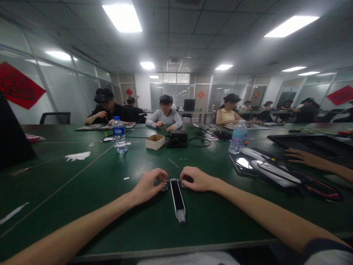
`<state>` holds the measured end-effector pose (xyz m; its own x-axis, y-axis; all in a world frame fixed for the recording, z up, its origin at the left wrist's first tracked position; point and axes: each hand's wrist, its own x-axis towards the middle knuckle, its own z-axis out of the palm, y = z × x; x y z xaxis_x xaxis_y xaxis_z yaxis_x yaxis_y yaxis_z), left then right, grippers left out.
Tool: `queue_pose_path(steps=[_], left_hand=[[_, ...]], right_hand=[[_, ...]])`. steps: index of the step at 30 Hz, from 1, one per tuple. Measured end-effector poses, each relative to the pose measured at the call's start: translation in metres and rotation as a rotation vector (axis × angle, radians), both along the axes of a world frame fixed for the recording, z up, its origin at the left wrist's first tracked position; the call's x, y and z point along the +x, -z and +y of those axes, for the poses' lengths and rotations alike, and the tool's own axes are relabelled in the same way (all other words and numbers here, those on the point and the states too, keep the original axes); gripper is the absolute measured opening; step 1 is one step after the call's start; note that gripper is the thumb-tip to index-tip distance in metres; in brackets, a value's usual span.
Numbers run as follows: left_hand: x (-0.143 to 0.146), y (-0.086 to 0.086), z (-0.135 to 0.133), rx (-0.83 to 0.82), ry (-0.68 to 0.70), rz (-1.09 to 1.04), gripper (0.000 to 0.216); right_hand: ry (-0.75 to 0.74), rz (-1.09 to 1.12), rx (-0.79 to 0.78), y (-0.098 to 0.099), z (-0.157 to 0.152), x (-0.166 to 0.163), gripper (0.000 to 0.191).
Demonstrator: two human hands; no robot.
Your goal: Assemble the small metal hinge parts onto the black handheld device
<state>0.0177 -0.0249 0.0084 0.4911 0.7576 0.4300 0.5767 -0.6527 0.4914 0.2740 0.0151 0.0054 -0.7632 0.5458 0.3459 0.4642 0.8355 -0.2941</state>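
On the green table in front of me lies a long narrow device [178, 198] with a black face, a pale rim and a grey end piece pointing toward me. My left hand [149, 186] is at the left of its far end, thumb and fingers closed around a small shiny piece [164, 187] too small to name. Across from it, my right hand [197, 179] has its fingers curled in a pinch at the right of the same end. Another small shiny bit shows under those fingertips, mostly hidden by them.
Beyond my hands stand a small open box [155, 142], a black box [177, 139] and a water bottle [119, 135]. At right are another bottle [238, 137], a tablet [242, 164], a grey-white device [275, 173] and a neighbour's hand [303, 157]. Several people sit opposite.
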Motion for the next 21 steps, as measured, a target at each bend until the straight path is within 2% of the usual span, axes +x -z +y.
queue_pose_path(steps=[4, 7, 10, 16, 21], left_hand=[[0.0003, 0.0003, 0.0007, 0.037, -0.079, 0.055, 0.016], [-0.0008, -0.0004, 0.0018, 0.008, -0.112, 0.139, 0.017], [-0.0019, -0.0016, 0.0022, -0.03, -0.116, 0.189, 0.022], [-0.0011, -0.0017, 0.0, -0.001, -0.075, 0.14, 0.013], [-0.0015, 0.0013, 0.0013, 0.004, -0.096, 0.195, 0.019]], right_hand=[[-0.008, 0.007, 0.009, 0.0008, 0.0005, 0.0, 0.008], [-0.008, 0.002, 0.003, 0.0007, 0.0006, -0.0001, 0.008], [-0.005, -0.002, 0.001, 0.0007, 0.0008, 0.0001, 0.007], [-0.009, -0.009, -0.003, -0.0003, 0.0002, 0.0006, 0.008], [-0.002, -0.012, -0.009, -0.0034, -0.0023, -0.0006, 0.007]])
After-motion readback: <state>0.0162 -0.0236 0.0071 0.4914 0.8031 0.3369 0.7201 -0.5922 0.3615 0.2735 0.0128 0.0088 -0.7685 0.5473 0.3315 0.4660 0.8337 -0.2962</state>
